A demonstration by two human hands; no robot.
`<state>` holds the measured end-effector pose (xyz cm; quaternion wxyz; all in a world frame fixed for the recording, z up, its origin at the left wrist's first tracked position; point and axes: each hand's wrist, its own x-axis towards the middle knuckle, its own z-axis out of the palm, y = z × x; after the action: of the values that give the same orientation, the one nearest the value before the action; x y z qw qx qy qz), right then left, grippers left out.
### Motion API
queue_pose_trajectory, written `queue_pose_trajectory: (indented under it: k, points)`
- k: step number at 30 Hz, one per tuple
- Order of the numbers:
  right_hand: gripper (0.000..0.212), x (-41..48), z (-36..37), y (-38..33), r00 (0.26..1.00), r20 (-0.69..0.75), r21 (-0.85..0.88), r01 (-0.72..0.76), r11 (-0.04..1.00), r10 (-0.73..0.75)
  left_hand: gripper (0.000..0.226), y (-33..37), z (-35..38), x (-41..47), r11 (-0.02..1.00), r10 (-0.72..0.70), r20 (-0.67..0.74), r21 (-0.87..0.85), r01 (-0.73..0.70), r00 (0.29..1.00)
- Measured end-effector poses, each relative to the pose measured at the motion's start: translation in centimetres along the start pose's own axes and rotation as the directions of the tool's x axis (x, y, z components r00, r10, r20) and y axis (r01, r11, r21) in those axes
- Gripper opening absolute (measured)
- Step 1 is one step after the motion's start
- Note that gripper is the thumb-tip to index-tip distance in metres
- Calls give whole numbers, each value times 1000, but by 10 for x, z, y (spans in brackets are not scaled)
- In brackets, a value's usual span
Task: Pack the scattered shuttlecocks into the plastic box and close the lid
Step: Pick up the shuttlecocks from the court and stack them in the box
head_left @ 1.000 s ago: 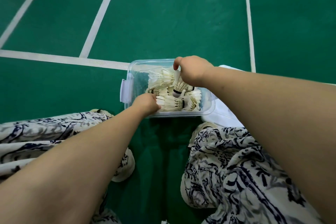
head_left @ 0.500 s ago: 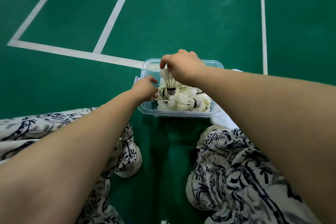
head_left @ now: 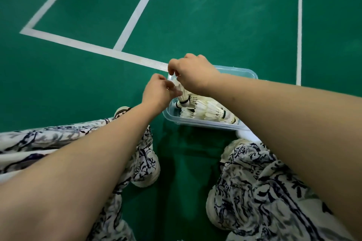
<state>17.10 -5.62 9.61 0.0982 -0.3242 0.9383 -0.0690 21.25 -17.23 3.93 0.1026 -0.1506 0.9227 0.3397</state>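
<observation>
My left hand [head_left: 156,95] and right hand [head_left: 194,77] pinch one shuttlecock [head_left: 181,95] above the plastic box [head_left: 195,124], left end; a pile [head_left: 211,112] lies packed, lid not on

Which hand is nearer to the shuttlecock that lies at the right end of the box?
Right. The right hand is over the box, left of that shuttlecock; the left hand is further left, at the box's left rim.

Shuttlecocks [head_left: 207,112] seemingly heaped in clear box [head_left: 203,125]
</observation>
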Motion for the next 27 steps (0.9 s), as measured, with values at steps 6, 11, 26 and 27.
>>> queue_pose_trajectory:
  k: [6,11,26,27]
  points:
    - [28,-11,4,34,981,76,102,-188,977,181,36,-1,4,-10,1000,-16,-120,5,16,993]
    - [30,-24,1,52,955,115,159,-289,944,273,33,3,10,-16,993,28,-72,116,-19,997]
    - [34,-31,-2,55,958,135,202,-278,939,255,26,3,21,-29,989,2,-4,149,-1,1000]
    - [36,-31,-3,52,961,137,210,-267,941,242,26,2,22,-31,987,-14,-10,160,15,1000]
